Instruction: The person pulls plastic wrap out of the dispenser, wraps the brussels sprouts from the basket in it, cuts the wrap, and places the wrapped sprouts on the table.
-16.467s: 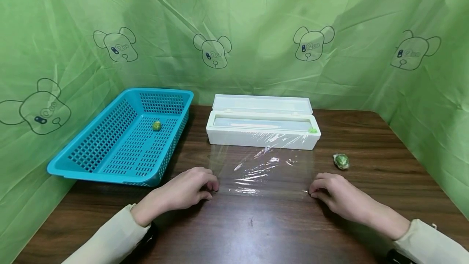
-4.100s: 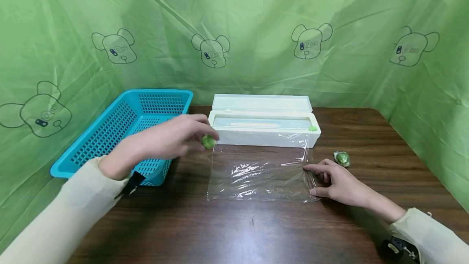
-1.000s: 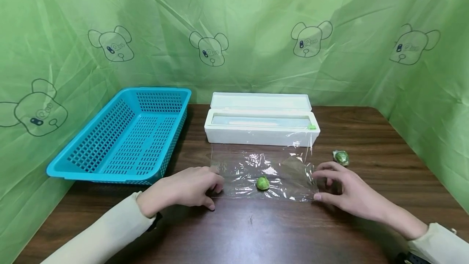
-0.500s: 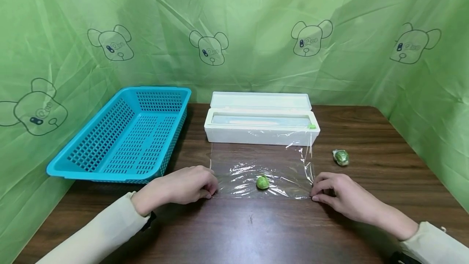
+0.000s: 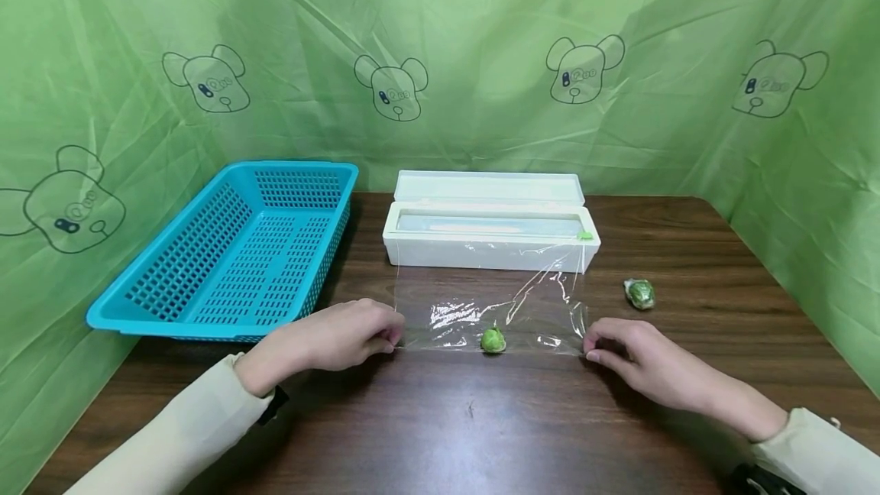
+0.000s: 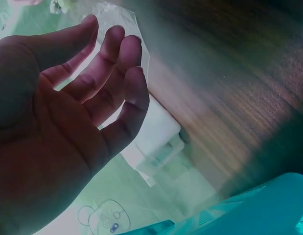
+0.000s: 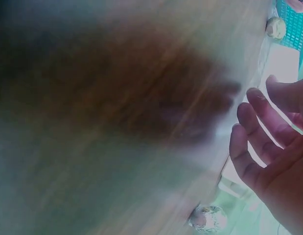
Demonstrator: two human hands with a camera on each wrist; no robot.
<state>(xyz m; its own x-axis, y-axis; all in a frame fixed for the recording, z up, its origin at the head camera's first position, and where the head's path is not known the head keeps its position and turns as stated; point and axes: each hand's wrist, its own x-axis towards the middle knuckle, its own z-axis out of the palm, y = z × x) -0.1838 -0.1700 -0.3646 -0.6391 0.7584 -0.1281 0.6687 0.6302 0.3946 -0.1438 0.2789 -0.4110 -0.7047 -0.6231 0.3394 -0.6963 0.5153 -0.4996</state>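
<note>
A sheet of clear cling film (image 5: 454, 315) runs from the white dispenser box (image 5: 491, 253) toward the near side of the table. A green Brussels sprout (image 5: 493, 341) sits on it near its front edge. My left hand (image 5: 344, 334) pinches the front left corner between thumb and fingers. At the front right corner my right hand (image 5: 635, 357) pinches the film likewise. The front edge is drawn fairly straight between both hands. In the right wrist view the sprout (image 7: 276, 28) shows beyond my right fingertips. A film-wrapped sprout (image 5: 640, 294) lies beyond my right hand.
A blue plastic basket (image 5: 302, 319) stands at the left, close to my left forearm. The box's lid (image 5: 488, 187) stands raised at the back, with a green slider (image 5: 585, 236) at the box's right end. Green cloth (image 5: 481, 6) walls in the brown wooden table (image 5: 474, 426).
The sprout left the basket in my left hand and was set on the film. Both hands then took the front corners; within the last half second the film's front edge shifted up and away.
</note>
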